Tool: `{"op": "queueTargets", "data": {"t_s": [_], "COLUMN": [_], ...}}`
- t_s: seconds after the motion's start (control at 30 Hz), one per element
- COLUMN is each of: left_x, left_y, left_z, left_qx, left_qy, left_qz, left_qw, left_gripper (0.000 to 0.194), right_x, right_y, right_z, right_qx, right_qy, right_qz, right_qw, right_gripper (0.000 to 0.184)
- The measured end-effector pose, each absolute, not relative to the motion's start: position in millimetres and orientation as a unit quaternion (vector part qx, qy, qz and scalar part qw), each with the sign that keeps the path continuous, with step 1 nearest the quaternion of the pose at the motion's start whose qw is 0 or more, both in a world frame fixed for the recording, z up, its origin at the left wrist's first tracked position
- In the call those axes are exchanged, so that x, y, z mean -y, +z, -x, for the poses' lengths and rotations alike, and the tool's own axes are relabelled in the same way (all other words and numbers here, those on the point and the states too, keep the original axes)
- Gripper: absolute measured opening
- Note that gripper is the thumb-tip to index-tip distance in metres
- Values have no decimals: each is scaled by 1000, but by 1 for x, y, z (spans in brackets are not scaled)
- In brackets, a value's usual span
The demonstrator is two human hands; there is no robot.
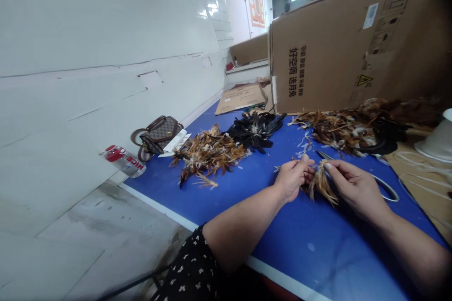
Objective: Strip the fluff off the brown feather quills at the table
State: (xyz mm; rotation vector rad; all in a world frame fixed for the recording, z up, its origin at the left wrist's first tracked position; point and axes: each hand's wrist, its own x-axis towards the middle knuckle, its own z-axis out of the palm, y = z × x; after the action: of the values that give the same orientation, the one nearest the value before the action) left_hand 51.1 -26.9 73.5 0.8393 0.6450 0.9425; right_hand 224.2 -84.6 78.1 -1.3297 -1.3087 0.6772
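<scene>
My left hand (292, 176) and my right hand (351, 184) meet over the blue table (247, 225), both closed on a small bunch of tan and brown feathers (320, 183). The left fingers pinch the bunch's quill end; the right thumb and fingers hold its top. A pile of brown and orange feathers (208, 153) lies to the left of my hands. A pile of black feathers (256, 129) sits behind it. A larger heap of mixed brown feathers (348, 129) lies beyond my right hand.
A big cardboard box (339, 42) stands at the back of the table. A plastic bottle with a red cap (123, 160) and a brown patterned handbag (157, 135) lie at the table's left edge by the white wall. A white object (439, 141) and cords lie far right.
</scene>
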Motion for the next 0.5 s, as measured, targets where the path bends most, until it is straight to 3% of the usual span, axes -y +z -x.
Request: {"op": "queueTargets", "data": {"t_s": [0.13,0.5], "left_x": [29,26], "left_y": [65,72], "left_z": [-55,-51], "left_qx": [-278,-289], "left_qy": [374,396], "left_qz": [-428,-395], "left_qw": [774,777], "left_gripper": [77,71], "right_x": [83,84], "right_y": [76,77], "right_z": [-225,-220], "right_qx": [547,554], "right_qy": [270,291], "right_qz": [566,566], "right_qw": [554,536], "right_gripper": [59,59]}}
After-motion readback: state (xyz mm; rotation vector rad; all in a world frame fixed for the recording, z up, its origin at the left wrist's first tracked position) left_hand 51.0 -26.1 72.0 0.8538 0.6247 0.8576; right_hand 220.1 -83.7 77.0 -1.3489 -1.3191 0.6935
